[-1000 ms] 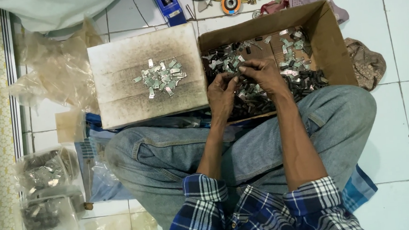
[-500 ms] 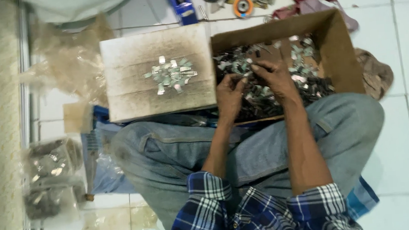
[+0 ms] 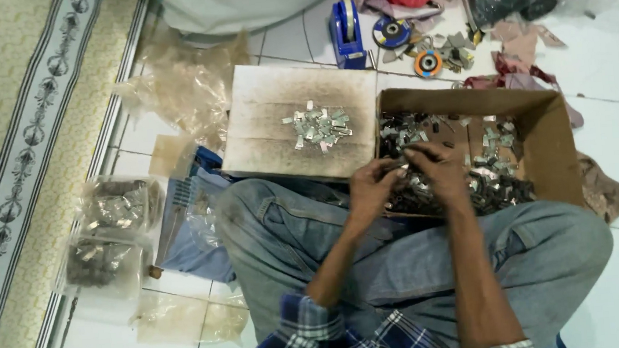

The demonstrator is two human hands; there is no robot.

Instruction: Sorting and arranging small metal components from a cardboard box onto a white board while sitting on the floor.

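The person sits cross-legged with both forearms reaching forward between the knees. The left hand and right hand meet above the near edge of the cardboard box, fingers curled, fingertips pinched together, wrists bent slightly down, sleeves rolled to the elbows.

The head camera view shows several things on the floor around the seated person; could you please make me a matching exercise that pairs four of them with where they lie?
Things:
1. cardboard box
2. flat board
3. tape dispenser
4. clear bags

Places:
A. on the tiles beyond the board, blue, near two round discs
B. beside the patterned rug, filled with small parts
C. under both hands, holding a heap of small metal pieces
D. to the left of the box, carrying a little pile of shiny pieces

Pairs: 1-C, 2-D, 3-A, 4-B
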